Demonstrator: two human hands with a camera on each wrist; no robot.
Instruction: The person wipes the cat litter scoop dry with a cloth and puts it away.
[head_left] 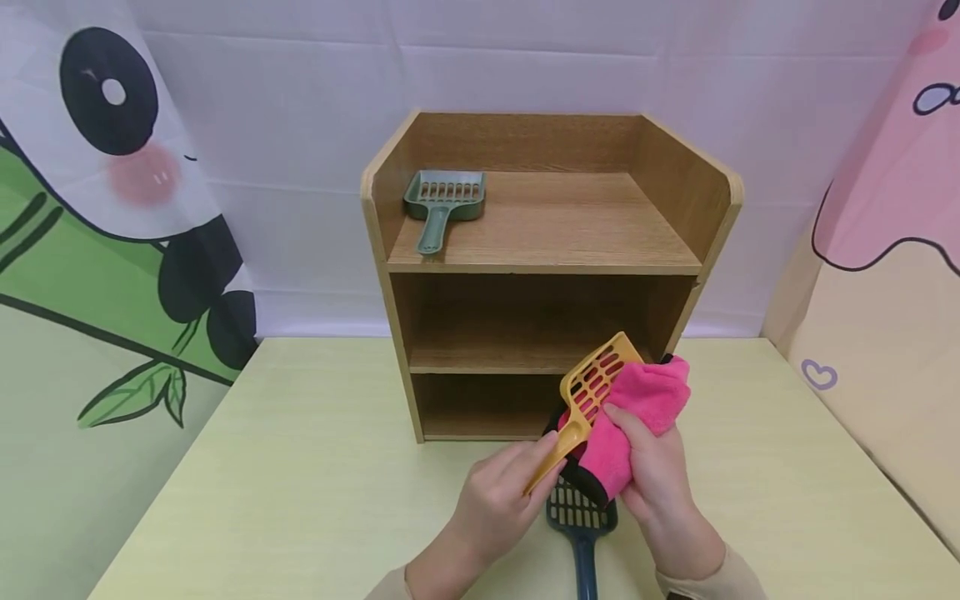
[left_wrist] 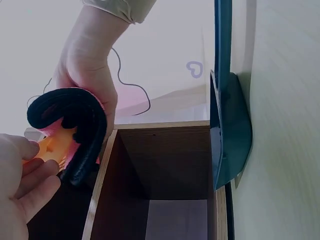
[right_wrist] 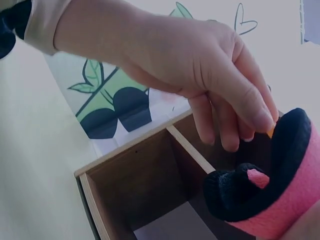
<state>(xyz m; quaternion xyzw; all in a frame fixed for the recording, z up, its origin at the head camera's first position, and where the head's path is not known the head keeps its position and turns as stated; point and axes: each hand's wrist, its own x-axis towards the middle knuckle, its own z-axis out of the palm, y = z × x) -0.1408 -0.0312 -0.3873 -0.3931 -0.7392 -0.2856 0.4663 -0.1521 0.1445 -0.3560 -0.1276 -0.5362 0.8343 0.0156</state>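
Note:
A yellow-orange slotted litter scoop (head_left: 596,375) is tilted upward in front of the shelf unit, its handle pinched by my left hand (head_left: 498,487). My right hand (head_left: 660,479) grips a bright pink cloth (head_left: 651,392) with black edging, folded around the slotted head and pressed to it with the thumb. In the left wrist view the cloth's black edge (left_wrist: 92,115) curls around the scoop. Its curled edge also shows in the right wrist view, with my left fingertips (right_wrist: 262,120) beside it. Beneath the hands lies a dark blue-green slotted scoop (head_left: 585,558), partly hidden by the cloth.
A wooden shelf unit (head_left: 517,269) stands at the back of the pale table (head_left: 300,483). On its top shelf, toward the left, a grey-green slotted scoop (head_left: 433,229) rests in a matching holder. Behind hangs a pale sheet (head_left: 300,125), with cartoon-printed panels on both sides.

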